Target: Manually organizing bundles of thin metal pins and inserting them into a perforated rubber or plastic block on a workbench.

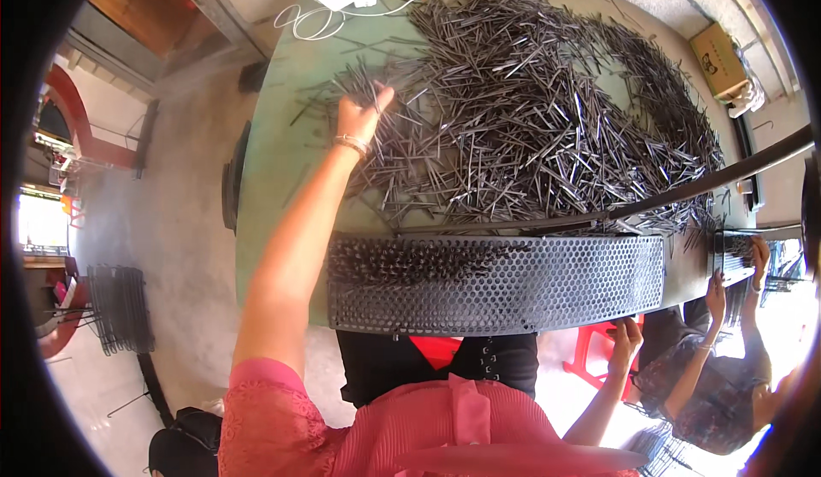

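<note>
Lying along the near edge of the green surface (pixel 278 122), the black perforated tray (pixel 581 280) has its long axis running left to right, directly in front of the person's waist. Left hand (pixel 363 116) is well beyond the tray's left end, at the left margin of the heap of thin black sticks (pixel 530 109); the heap spreads to its right and toward the far side, sticks pointing in mixed directions. Key relation: tray is nearward of the left hand and slightly to its right, heap immediately beside it. Left is the nearer hand to the heap, right the nearer to the tray.

Left grip: fingers appear closed on a loose bunch of sticks (pixel 353 75), ends fanning out past the fingertips; blur prevents a count. Right hand (pixel 627 340) is at the tray's near edge, toward its right end; contact and degree of closure cannot be told. Dark pieces crowd the tray's far left part; seating in the holes unclear.
</note>
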